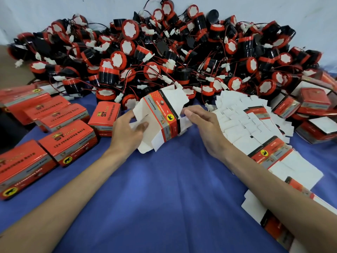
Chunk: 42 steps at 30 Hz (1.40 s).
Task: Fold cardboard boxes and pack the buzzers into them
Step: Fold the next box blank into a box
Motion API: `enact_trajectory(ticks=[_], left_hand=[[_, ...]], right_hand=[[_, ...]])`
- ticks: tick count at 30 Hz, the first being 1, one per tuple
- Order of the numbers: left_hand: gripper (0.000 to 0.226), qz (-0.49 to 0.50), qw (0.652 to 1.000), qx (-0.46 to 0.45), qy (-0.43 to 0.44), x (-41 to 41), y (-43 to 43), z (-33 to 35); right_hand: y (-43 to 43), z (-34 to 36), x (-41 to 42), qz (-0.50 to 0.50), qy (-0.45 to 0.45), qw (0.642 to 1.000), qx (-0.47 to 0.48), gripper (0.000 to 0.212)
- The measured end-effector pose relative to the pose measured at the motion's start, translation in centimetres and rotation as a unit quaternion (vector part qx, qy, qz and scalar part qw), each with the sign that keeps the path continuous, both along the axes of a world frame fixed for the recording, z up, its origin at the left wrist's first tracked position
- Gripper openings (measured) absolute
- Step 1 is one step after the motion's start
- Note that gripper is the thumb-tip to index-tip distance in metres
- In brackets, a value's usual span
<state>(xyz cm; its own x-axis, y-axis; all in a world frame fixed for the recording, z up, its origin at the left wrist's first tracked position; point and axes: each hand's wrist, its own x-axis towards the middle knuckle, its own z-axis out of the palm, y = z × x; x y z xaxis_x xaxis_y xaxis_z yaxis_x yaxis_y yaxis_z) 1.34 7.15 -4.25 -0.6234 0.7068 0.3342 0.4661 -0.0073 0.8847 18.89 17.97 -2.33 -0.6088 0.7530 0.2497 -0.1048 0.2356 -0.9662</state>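
I hold a half-opened red and white cardboard box (160, 114) over the blue cloth, its white flaps spread at both ends. My left hand (128, 132) grips its near left flaps, fingers pressed on the white inside. My right hand (202, 125) pinches the box's right edge. Behind it lies a big heap of black and red buzzers (164, 57) with red wires and white plugs.
Several closed red boxes (54, 128) lie in rows at the left. A spread of flat unfolded box blanks (255, 125) runs down the right side, with more red boxes (310, 110) at the far right. The blue cloth (164, 189) covers the table.
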Motion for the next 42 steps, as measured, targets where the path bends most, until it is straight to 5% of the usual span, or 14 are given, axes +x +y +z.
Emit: enact_trajectory(ticks=[6, 10, 13, 17, 21, 24, 29, 33, 42], left_hand=[[0.022, 0.028, 0.999, 0.011, -0.024, -0.4, 0.2, -0.2], [0.028, 0.047, 0.981, 0.05, 0.181, 0.4, -0.4, 0.1], [0.034, 0.002, 0.968, 0.071, 0.24, 1.2, -0.6, 0.4], [0.041, -0.119, 0.988, 0.069, 0.074, 1.2, -1.3, 0.9], [0.048, -0.23, 0.957, 0.081, -0.155, 0.9, -1.3, 0.8], [0.066, -0.247, 0.942, 0.029, -0.227, 0.3, -1.0, 1.0], [0.042, -0.273, 0.932, -0.002, -0.239, -0.3, -0.8, 1.5], [0.081, -0.291, 0.926, -0.023, -0.239, -0.1, -0.9, 1.7], [0.051, -0.279, 0.938, -0.033, -0.201, 0.3, -1.0, 1.5]], right_hand=[[-1.3, 0.9, -1.1, -0.006, -0.018, 0.999, -0.042, 0.01], [-2.7, 0.4, -1.9, -0.062, -0.031, 0.996, -0.049, 0.043], [-2.6, 0.2, -1.8, -0.099, -0.022, 0.994, -0.038, 0.042], [-2.2, 0.3, -1.3, -0.091, -0.011, 0.995, -0.044, 0.036], [-2.0, 0.5, -1.2, -0.078, 0.02, 0.995, -0.067, 0.035], [-2.3, 0.5, -1.4, -0.066, 0.019, 0.996, -0.063, 0.036], [-2.0, 0.1, -1.4, -0.06, -0.037, 0.997, -0.016, 0.034], [-2.8, 0.2, -1.6, -0.024, -0.063, 0.998, 0.019, 0.033], [-3.5, -0.2, -1.4, -0.055, 0.002, 0.998, 0.028, 0.029]])
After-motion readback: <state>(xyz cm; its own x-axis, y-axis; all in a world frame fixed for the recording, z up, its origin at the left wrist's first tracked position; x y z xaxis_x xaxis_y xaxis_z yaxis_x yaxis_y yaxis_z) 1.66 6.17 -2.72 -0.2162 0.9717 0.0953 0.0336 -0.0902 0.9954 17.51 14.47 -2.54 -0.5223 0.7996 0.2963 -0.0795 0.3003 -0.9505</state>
